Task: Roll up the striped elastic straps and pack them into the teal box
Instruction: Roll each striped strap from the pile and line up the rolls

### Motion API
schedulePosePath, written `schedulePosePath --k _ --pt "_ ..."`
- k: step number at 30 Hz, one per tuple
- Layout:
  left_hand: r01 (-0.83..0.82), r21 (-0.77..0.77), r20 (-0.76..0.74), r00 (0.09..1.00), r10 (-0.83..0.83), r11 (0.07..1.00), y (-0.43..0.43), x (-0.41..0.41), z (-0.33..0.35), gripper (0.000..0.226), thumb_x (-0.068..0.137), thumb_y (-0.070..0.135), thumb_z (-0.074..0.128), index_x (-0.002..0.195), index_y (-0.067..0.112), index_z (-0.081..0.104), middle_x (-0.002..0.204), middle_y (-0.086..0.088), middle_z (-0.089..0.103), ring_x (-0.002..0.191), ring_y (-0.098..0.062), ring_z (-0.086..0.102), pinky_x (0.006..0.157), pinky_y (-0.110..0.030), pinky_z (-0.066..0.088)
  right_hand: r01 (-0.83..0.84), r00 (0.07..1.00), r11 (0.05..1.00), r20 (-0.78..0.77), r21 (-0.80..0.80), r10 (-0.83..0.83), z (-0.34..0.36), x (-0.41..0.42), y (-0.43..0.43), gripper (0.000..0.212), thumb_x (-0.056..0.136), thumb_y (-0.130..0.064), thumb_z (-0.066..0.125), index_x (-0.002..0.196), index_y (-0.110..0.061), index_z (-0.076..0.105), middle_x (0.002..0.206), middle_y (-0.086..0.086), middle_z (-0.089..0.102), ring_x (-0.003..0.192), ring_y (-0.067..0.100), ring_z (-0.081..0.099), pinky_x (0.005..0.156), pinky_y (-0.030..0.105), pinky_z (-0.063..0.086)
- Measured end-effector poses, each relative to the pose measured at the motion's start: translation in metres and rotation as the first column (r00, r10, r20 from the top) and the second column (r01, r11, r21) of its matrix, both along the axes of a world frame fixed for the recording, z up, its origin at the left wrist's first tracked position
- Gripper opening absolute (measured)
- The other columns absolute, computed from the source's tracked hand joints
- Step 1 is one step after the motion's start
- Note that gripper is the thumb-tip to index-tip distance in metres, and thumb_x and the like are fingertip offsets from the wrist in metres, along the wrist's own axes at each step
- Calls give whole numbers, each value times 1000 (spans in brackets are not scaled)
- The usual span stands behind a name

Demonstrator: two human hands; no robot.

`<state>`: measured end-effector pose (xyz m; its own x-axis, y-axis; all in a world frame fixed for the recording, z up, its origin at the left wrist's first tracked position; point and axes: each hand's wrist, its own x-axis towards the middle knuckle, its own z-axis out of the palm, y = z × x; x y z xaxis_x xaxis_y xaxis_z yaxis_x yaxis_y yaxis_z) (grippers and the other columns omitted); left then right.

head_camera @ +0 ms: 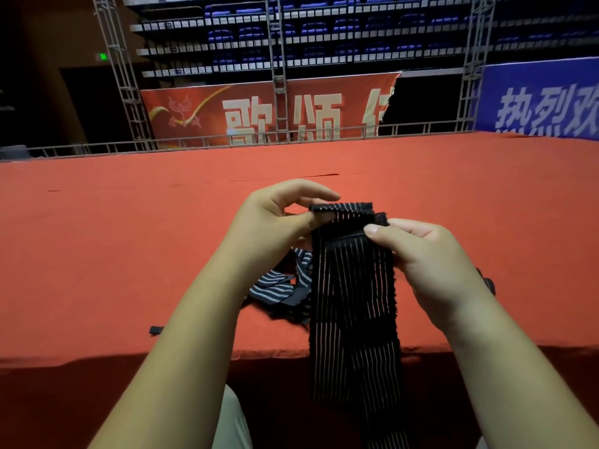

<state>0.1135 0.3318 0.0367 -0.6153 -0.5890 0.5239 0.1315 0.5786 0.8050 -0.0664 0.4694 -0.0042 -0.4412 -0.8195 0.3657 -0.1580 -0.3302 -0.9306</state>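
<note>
A black elastic strap with thin pale stripes [351, 296] hangs down in front of me, past the edge of the red surface. Its top end is folded over into a first short turn. My left hand [278, 218] pinches that folded top at its left edge between thumb and fingers. My right hand [424, 254] grips the strap's right edge just below the fold, thumb on the front. A second striped strap [278, 286], blue-grey and dark, lies crumpled on the red surface behind the hanging one. No teal box is in view.
The red carpeted platform [129, 254] stretches far ahead to a metal truss rail [194, 142]. A small black piece [156, 330] lies near the front edge at the left. Banners and tiered seats stand beyond. My light-trousered leg [231, 419] is below.
</note>
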Motion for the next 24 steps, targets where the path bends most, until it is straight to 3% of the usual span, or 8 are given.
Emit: schedulePosePath --k 5,9,11,13,16,19,20,24 --pt "-16 55 -17 1000 17 998 -3 1 -4 9 100 11 76 104 15 83 93 -12 74 77 -19 73 70 -38 66 -1 1000 1000 30 27 0 -2 1 -3 20 101 -17 67 99 -3 82 103 17 82 89 22 75 85 40 54" --pt "-96 224 -80 990 117 970 -7 -6 -14 13 100 25 77 99 13 83 98 -13 82 84 -30 73 82 -53 62 -8 1000 999 -23 31 9 -5 6 -3 29 102 -15 69 82 -26 86 87 -1 83 79 5 77 73 21 58" --pt "-29 420 -144 985 98 907 -8 -11 -18 14 100 24 75 99 11 80 95 -14 78 89 -31 67 79 -42 57 -15 998 999 -64 44 18 -7 8 -3 41 101 -15 69 70 -36 85 76 -14 80 71 -6 73 66 9 53" --pt "34 545 -174 982 74 838 -6 -15 -20 13 101 21 73 103 10 78 94 -11 76 88 -29 66 66 -29 56 -34 995 998 -87 51 38 -9 11 -4 38 102 -14 69 73 -34 86 79 -13 81 73 -6 74 62 5 50" --pt "13 554 -132 989 72 832 -8 -16 -25 13 99 25 75 106 14 78 97 -7 76 89 -25 67 65 -28 55 -36 998 999 -44 37 37 -9 12 -1 42 101 -13 70 70 -38 85 80 -15 81 76 -8 73 69 6 53" --pt "-22 546 -102 990 93 838 -11 -13 -26 9 97 28 78 100 19 79 96 -3 75 92 -22 64 70 -30 52 -57 998 998 2 24 57 -11 8 -1 16 101 -27 72 102 -25 87 116 -2 82 113 10 75 103 31 54" --pt "-23 549 -99 991 92 836 -11 -13 -26 9 96 28 79 99 20 79 97 -3 75 93 -22 63 72 -31 51 -56 998 998 4 25 55 -11 6 -1 21 99 -34 74 112 -22 85 126 0 79 120 12 73 108 37 51" --pt "2 533 -82 995 49 846 -8 -13 -25 17 95 31 79 104 17 82 100 -3 77 93 -20 64 78 -32 50 -73 997 997 27 38 72 -8 9 -2 24 104 -31 66 116 -19 83 117 -1 82 108 14 77 87 29 58"
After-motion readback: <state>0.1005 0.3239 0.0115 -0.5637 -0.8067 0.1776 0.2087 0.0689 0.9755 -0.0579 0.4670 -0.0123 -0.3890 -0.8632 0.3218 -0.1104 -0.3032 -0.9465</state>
